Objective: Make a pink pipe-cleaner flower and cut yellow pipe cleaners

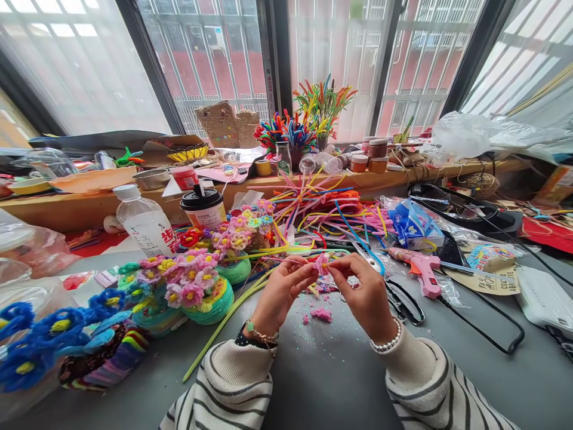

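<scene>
Between my two hands, above the grey table, is a small pink pipe-cleaner flower (322,264) with a bit of yellow in it. My left hand (285,289) pinches it from the left, thumb and forefinger together. From the right, my right hand (362,292) has its fingertips closed on the flower's other edge. Below them on the table lies a loose pink fuzzy piece (321,315) among glitter specks. Left of my hands stand pink pipe-cleaner flowers (192,280) with yellow centres, set on a green wound base (210,307).
A pink glue gun (418,269) with its black cord lies right of my hands, near black-handled scissors (405,301). Ahead is a heap of pipe cleaners (313,209). A plastic bottle (145,224) and a lidded cup (203,209) stand left; blue flowers (60,325) are nearer.
</scene>
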A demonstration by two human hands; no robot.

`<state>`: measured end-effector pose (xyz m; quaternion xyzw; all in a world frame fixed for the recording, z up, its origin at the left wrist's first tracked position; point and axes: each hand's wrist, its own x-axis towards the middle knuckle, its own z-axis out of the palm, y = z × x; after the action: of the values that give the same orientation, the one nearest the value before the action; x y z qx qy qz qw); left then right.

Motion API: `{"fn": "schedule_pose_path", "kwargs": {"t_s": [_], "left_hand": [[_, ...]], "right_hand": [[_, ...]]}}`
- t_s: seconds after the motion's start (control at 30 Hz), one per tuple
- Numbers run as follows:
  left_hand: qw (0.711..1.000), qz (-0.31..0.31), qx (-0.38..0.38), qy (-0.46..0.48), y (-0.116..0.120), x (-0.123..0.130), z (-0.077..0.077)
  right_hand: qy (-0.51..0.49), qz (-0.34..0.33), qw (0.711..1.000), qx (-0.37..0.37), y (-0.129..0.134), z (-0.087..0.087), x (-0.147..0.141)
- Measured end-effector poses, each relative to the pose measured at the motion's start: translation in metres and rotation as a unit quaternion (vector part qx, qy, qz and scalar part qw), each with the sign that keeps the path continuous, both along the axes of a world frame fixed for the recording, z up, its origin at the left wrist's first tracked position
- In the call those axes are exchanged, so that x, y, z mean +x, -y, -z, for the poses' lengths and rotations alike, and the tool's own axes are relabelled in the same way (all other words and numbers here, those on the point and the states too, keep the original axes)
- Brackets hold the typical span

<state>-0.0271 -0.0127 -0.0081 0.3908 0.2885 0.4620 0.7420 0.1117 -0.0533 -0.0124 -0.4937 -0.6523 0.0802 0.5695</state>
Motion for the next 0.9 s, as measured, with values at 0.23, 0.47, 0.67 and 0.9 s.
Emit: {"fn": "schedule_pose_path", "kwargs": {"t_s": [0.23,0.47,0.67,0.9], "left_hand": [[1.000,-0.014,-0.008,-0.008,0.0004,0.0013,-0.0016],[1.000,-0.017,-0.008,-0.011,-0.0002,0.0012,-0.0014],[1.000,-0.002,0.001,-0.020,0.0006,0.0012,-0.0013],[1.000,0.008,0.010,-0.019,0.0009,0.0006,-0.0016]], "right_hand": [[-0.015,0.022,1.000,0.005,0.0019,-0.0032,0.0021],[0.032,0.045,0.998,0.029,0.0017,-0.0047,0.0043],[0.059,0.042,0.997,0.036,0.0018,-0.0037,0.0018],[0.060,0.033,0.997,0.044,0.0014,-0.0028,0.0025]]}}
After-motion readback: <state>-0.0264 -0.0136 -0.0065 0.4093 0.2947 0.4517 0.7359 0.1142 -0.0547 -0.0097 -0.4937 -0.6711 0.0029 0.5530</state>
